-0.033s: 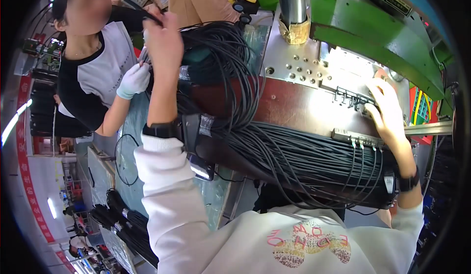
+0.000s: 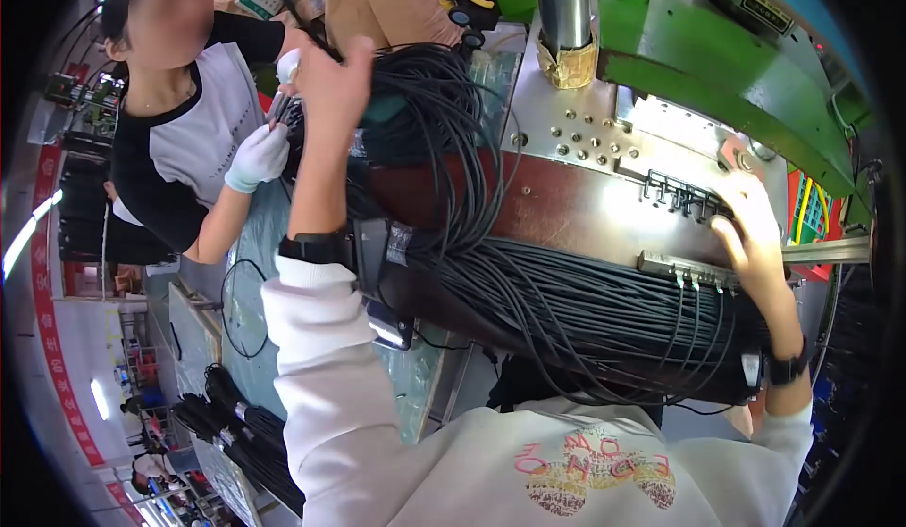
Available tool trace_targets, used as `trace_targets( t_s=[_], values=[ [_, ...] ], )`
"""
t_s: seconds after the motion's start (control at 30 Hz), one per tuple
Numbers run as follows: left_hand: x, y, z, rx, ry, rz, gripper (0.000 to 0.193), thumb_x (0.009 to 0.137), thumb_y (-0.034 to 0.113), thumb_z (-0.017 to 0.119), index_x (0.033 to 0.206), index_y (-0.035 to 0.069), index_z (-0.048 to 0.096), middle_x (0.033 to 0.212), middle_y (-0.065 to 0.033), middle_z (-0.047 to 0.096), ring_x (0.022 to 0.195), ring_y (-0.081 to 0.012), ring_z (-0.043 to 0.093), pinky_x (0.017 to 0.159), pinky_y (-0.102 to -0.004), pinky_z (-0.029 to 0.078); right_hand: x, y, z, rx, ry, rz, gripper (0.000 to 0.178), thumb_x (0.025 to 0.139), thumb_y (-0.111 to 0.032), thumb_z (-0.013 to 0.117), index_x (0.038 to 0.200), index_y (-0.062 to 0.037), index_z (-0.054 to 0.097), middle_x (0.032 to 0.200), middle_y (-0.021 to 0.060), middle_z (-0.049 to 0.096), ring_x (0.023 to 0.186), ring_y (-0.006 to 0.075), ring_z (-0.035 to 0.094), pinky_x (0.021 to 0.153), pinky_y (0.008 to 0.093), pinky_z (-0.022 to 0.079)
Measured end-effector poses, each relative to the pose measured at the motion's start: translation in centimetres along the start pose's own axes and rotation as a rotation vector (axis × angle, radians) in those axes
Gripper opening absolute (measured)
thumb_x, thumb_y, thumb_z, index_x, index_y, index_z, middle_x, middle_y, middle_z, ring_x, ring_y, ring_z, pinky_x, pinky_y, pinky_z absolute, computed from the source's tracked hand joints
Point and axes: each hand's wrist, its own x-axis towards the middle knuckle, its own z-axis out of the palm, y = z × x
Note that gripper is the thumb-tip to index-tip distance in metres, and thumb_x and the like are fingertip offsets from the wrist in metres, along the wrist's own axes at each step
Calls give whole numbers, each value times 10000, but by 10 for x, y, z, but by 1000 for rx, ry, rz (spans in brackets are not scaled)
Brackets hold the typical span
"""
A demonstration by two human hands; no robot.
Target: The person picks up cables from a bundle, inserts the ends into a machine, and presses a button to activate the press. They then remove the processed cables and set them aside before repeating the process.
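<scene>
My left hand is raised at the upper left, beside a co-worker's white-gloved hand. A thin black piece lies across its fingers, which look closed on it; its kind is unclear. Over the bright machine table, my right hand is open, thumb and fingers apart, near the right end of a black pronged strip. I cannot tell whether the fingertips touch it. Below it, a metal block has several black cables with pale ends at its edge. Many black cables lie between my arms.
A green machine with a metal column stands over a metal plate bearing several studs. More black cables are heaped near the co-worker. Cable bundles lie on the lower-left table. Brown paper is at the back.
My left hand has shifted slightly right and down, the black piece with it. My right hand has moved slightly down and right, away from the pronged strip, its fingers further apart.
</scene>
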Motion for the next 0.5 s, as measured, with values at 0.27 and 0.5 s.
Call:
trace_targets(
  t_s=[0.27,0.5],
  values=[
    [-160,204,0,-1238,-1664,-438,343,982,235,429,1039,-74,566,718,-106,609,641,-154,599,573,-205,471,-54,-10,6,411,-172,333,234,786,-96,619,1001,-3,628,869,143,593,822,311,564,780,366,454],
    [-153,263,62,-1671,-1279,-1167,259,940,218,467,969,-23,556,748,-121,576,616,-210,560,580,-366,503,58,35,28,52,-76,462,237,895,-151,515,1054,-11,621,1011,144,636,904,264,604,783,326,479]
  ],
)
